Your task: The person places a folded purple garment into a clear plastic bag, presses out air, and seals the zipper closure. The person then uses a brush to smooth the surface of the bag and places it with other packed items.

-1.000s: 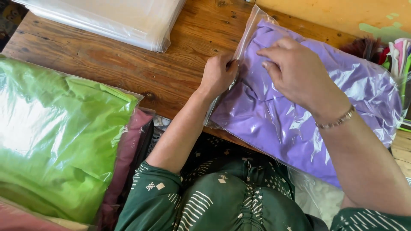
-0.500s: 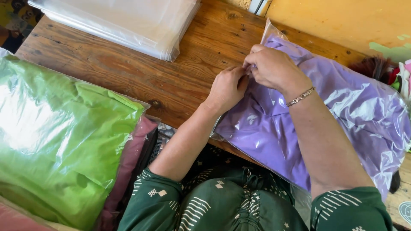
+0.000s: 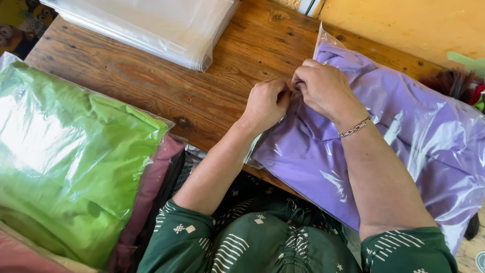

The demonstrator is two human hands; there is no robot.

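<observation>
Both forearms are extended forward from the dark green patterned sleeves [image 3: 404,250] and brought together over the left edge of the purple bag [image 3: 404,136]. The left hand [image 3: 267,103] is curled into a loose fist, knuckles up, its fingertips pinched on the plastic edge of the bag. The right hand [image 3: 326,91] is bent at the wrist, fingers folded down and pinched on the same edge; the two hands are touching at the fingertips. What exactly lies between the fingers is hidden by the knuckles. A metal bracelet [image 3: 355,127] is worn on the right wrist.

The purple bag, clear plastic over folded purple cloth, lies on the right part of the wooden table [image 3: 166,86], and its near end hangs over the table's front edge above the lap. Its far corner of empty plastic stands up just beyond the right hand.

A green bag [image 3: 65,156] of cloth in plastic is seen at the left, well apart from the hands, resting on a pink bag [image 3: 156,187]. A stack of clear bags [image 3: 151,25] lies at the far edge of the table. A yellow wall [image 3: 404,25] stands behind. Dark and red items at the far right are too cropped to be told.
</observation>
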